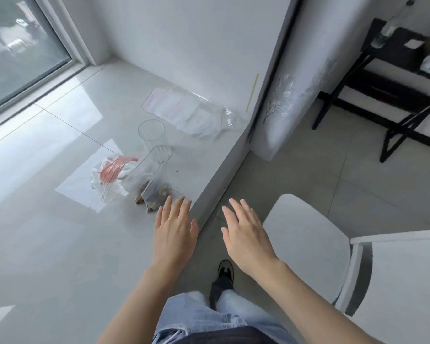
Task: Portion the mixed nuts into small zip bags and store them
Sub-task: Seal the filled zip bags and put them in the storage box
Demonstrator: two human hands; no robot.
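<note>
Two small zip bags of mixed nuts (152, 196) lie on the white counter (47, 232) near its right edge. Behind them stands an empty clear glass (154, 140), and a crumpled clear bag with red print (111, 173) lies to their left. A flat pack of unused zip bags (184, 109) lies further back by the wall. My left hand (175, 232) hovers flat with straight fingers just in front of the nut bags, holding nothing. My right hand (245, 235) is stretched out flat past the counter edge, above the floor, also empty.
A window (15, 45) runs along the counter's left side. A white chair (308, 244) stands to the right of me on the grey tiled floor. A black table frame (395, 83) with a bottle and clutter is at the far right. A yellow strip (252, 91) leans on the wall.
</note>
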